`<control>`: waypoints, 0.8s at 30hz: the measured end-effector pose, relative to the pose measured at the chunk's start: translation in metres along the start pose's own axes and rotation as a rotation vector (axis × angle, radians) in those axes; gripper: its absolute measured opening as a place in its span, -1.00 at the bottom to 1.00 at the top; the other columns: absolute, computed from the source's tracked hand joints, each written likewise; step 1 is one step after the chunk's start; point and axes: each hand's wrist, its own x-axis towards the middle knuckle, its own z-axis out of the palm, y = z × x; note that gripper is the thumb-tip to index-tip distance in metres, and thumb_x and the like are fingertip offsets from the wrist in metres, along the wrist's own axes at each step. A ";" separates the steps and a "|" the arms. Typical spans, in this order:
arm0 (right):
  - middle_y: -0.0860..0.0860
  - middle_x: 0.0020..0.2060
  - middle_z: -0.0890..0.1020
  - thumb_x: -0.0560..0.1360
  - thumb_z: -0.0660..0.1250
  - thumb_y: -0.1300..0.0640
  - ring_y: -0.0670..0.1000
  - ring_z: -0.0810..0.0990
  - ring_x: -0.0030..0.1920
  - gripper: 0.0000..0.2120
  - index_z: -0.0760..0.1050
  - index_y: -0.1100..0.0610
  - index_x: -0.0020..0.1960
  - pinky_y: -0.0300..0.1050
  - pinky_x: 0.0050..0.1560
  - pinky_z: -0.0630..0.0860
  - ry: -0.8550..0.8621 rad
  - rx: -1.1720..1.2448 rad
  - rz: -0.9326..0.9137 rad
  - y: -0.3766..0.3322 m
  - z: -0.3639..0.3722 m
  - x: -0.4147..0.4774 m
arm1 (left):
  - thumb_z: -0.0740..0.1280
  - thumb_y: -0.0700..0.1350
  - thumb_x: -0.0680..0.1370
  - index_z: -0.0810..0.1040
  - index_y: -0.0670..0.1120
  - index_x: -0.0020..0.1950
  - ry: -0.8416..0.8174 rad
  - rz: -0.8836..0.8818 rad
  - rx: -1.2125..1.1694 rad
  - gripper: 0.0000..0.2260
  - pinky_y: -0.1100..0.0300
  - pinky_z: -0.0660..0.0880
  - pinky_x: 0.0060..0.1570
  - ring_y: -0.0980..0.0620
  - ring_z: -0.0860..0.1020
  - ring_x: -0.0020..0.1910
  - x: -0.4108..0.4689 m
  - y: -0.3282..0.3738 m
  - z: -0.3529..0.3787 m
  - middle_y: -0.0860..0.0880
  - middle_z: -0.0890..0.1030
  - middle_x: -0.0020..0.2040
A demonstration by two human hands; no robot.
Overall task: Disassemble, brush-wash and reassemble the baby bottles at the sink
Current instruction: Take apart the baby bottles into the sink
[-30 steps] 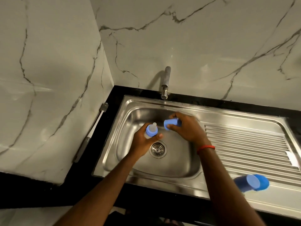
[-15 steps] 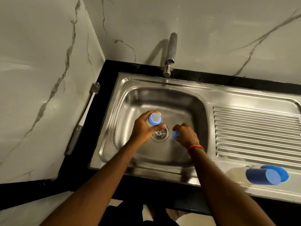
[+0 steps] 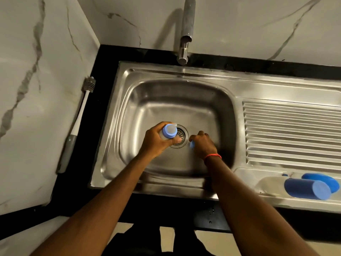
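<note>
- Bottle one (image 3: 168, 133): clear body, blue screw collar, translucent teat fitted. It is upright in my left hand (image 3: 156, 141), gripped round the body, over the sink (image 3: 147, 71) basin at the drain.
- Blue piece (image 3: 192, 144): small, mostly hidden under the curled fingers of my right hand (image 3: 203, 145), low in the basin just right of the drain.
- Bottle two (image 3: 306, 188): clear body, tall blue cap on, lying on its side at the drainboard's near edge.
- Second blue cap (image 3: 321, 180): lying just behind bottle two.
- Bottle brush (image 3: 79, 122): white shaft, grey handle, grey bristles, lying along the wall left of the sink.
</note>
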 end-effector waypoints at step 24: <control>0.00 -0.21 0.68 0.44 0.45 -0.22 -0.06 0.61 -0.27 -0.61 0.68 0.13 -0.05 -0.27 -0.24 0.51 0.185 0.329 -0.184 -0.097 -0.133 -0.072 | 0.61 0.07 0.35 0.61 0.08 0.09 -0.026 0.016 0.055 -0.63 0.22 0.60 -0.01 0.14 0.64 -0.06 -0.017 0.030 -0.011 0.17 0.69 -0.06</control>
